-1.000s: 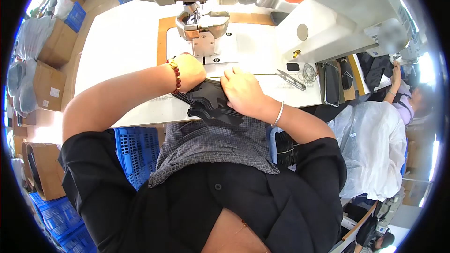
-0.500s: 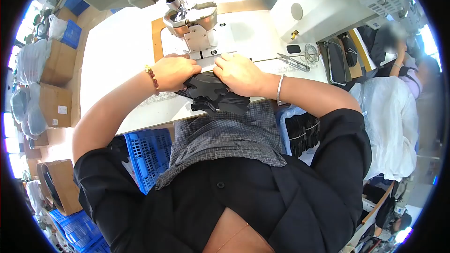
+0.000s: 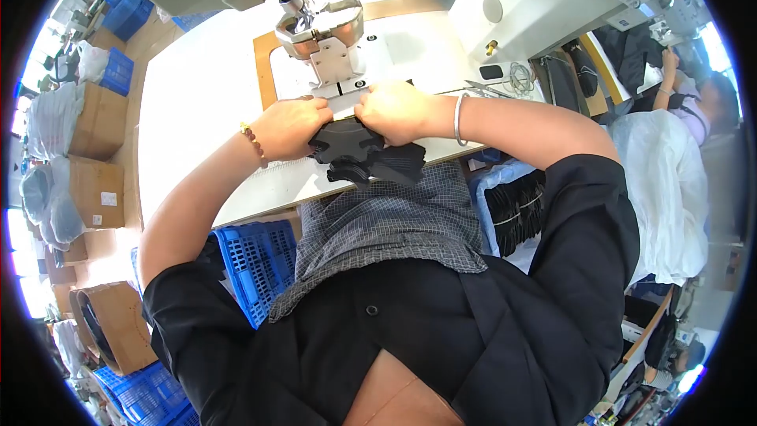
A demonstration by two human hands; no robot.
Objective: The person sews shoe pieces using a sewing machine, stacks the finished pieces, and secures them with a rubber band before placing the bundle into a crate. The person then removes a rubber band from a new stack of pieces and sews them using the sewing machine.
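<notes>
A stack of black, curved-edge cut pieces (image 3: 347, 140) lies at the front edge of the white sewing table, its lower part fanned out over the edge. My left hand (image 3: 293, 128), with a beaded bracelet at the wrist, is closed on the stack's left side. On the other side, my right hand (image 3: 394, 113) grips the upper right of the stack, knuckles up; a silver bangle circles that wrist. Both sets of fingertips are partly hidden. Just beyond them stands the sewing machine's needle and post area (image 3: 327, 43), apart from the pieces.
Thread snips (image 3: 487, 89) and a coil of thin wire (image 3: 520, 77) lie on the right of the table. A blue crate (image 3: 256, 264) sits below left; a lined bin of bundled black pieces (image 3: 512, 209) is below right. Another person (image 3: 694, 106) sits far right.
The view has shifted slightly. My right hand has turned a little and its forearm is raised, covering part of the snips. Both hands keep hold of the black pieces.
</notes>
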